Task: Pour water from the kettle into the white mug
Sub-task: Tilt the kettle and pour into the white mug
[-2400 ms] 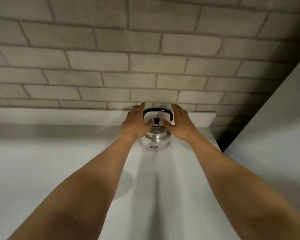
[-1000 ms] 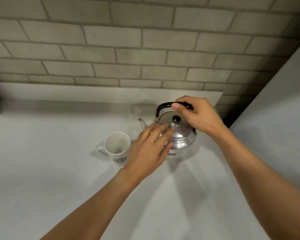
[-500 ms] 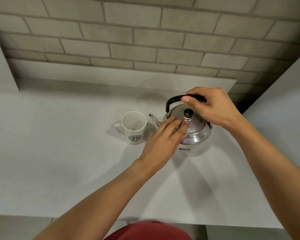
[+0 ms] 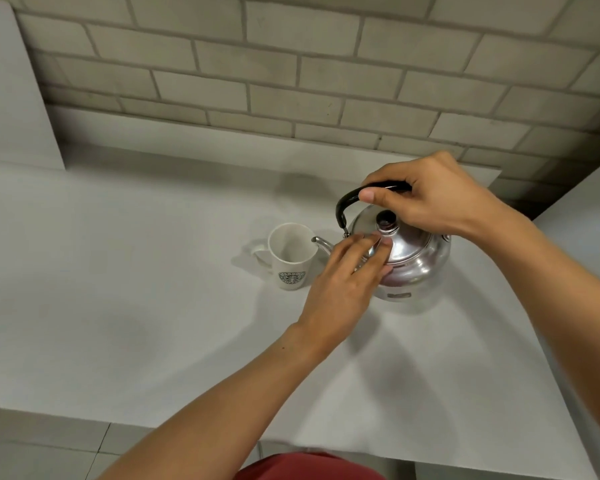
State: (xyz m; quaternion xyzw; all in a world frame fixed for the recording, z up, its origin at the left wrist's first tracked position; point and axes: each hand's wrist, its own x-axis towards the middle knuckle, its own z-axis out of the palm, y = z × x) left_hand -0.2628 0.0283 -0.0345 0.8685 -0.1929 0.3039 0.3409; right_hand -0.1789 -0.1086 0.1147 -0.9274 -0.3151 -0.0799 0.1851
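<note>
A shiny metal kettle (image 4: pixel 414 268) with a black handle and black lid knob stands on the white counter (image 4: pixel 125 306). My right hand (image 4: pixel 430 199) is closed around the handle from above. My left hand (image 4: pixel 343 282) lies flat with its fingertips pressing on the lid's left side, just below the knob. The white mug (image 4: pixel 290 256) with a dark round logo stands upright just left of the kettle, its handle to the left. The kettle's thin spout (image 4: pixel 321 242) reaches to the mug's right rim. The mug's inside looks white; I cannot tell if it holds water.
A grey brick wall (image 4: pixel 291 74) rises behind the counter above a low white ledge. A white panel (image 4: pixel 11 98) stands at the far left and another white surface (image 4: pixel 589 209) at the right. The counter's front edge runs along the bottom, with red clothing (image 4: pixel 309 467) below it.
The view has tilted down and pulled back, bringing the mug and counter edge into view. My right hand took the handle, my left came to rest on the lid. Over the last half second little moved.
</note>
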